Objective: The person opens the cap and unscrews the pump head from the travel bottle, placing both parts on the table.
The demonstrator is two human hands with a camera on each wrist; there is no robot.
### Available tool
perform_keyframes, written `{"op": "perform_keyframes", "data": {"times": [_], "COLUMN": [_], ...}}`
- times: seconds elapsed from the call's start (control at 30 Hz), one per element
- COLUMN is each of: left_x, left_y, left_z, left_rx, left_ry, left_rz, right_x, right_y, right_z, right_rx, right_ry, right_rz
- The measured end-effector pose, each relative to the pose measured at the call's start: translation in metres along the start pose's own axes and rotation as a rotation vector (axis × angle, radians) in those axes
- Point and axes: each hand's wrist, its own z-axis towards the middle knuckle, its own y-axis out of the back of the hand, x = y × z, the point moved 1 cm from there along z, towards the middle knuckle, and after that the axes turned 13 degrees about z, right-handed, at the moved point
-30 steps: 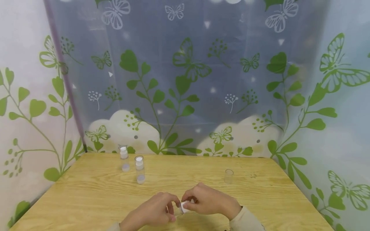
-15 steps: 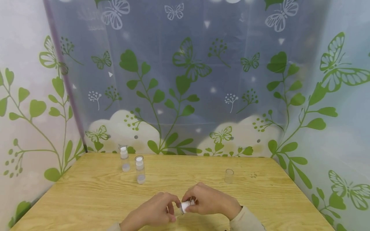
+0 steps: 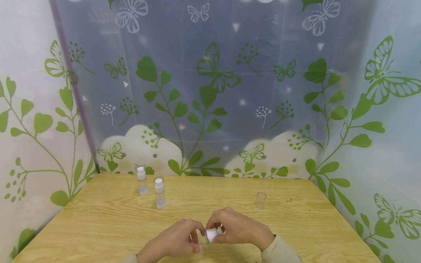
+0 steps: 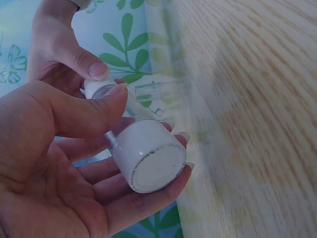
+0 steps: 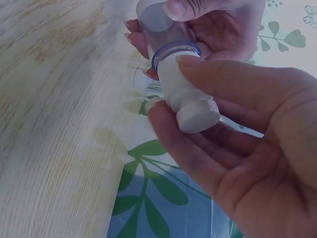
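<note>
A small clear pump bottle (image 3: 204,240) with a white pump top (image 3: 213,234) lies tilted between my hands, low over the front of the table. My left hand (image 3: 175,238) holds the clear body, thumb on one side and fingers beneath; its white base (image 4: 148,156) faces the left wrist camera. With thumb and fingers my right hand (image 3: 241,227) pinches the white collar (image 5: 177,79), just above a bluish ring. The nozzle end (image 5: 198,116) sticks out toward the right palm.
Two similar clear bottles with white tops, a nearer one (image 3: 159,193) and a farther one (image 3: 141,180), stand upright at the back left. A clear cap (image 3: 261,201) stands at the back right of the wooden table (image 3: 98,226). Patterned curtains (image 3: 210,109) surround the table.
My right fingers have shifted around the white pump top, and more of it shows between them now. My left hand stays in place on the bottle.
</note>
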Motion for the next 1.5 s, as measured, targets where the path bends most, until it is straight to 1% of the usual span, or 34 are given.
{"op": "perform_keyframes", "data": {"times": [0.13,0.37,0.47,0.67,0.8,1.0,1.17,1.33,1.5], "left_x": [-0.0004,0.0009,0.0009,0.0002,0.0,0.001,0.0021,0.0023,0.0019], "left_y": [0.0004,-0.0003,0.0,0.0007,0.0009,0.0004,-0.0001,-0.0002,-0.0003], "left_z": [-0.0009,-0.0008,-0.0008,-0.0009,-0.001,-0.0011,-0.0009,-0.0005,-0.0006], "left_rx": [-0.002,0.004,0.003,0.004,-0.003,-0.011,0.001,0.007,0.003], "left_ry": [0.004,0.01,0.001,0.005,0.001,-0.009,0.006,0.017,0.018], "left_rz": [0.004,0.004,0.001,-0.012,0.002,0.033,0.033,0.023,0.036], "right_x": [-0.0009,-0.0015,-0.0021,-0.0039,-0.0044,-0.0039,-0.002,-0.0011,-0.0019], "right_y": [0.0,0.0011,0.0002,-0.0012,-0.0009,-0.0008,-0.0004,0.0002,-0.0001], "right_z": [-0.0005,-0.0017,-0.0022,-0.0018,-0.0011,-0.0001,0.0002,-0.0002,-0.0006], "right_rx": [-0.006,-0.019,-0.005,0.012,0.015,0.005,-0.013,-0.02,-0.023], "right_ry": [0.001,0.04,0.021,-0.028,-0.015,0.011,0.011,-0.017,-0.002], "right_rz": [0.035,0.07,0.117,0.202,0.184,0.111,0.057,0.054,0.045]}}
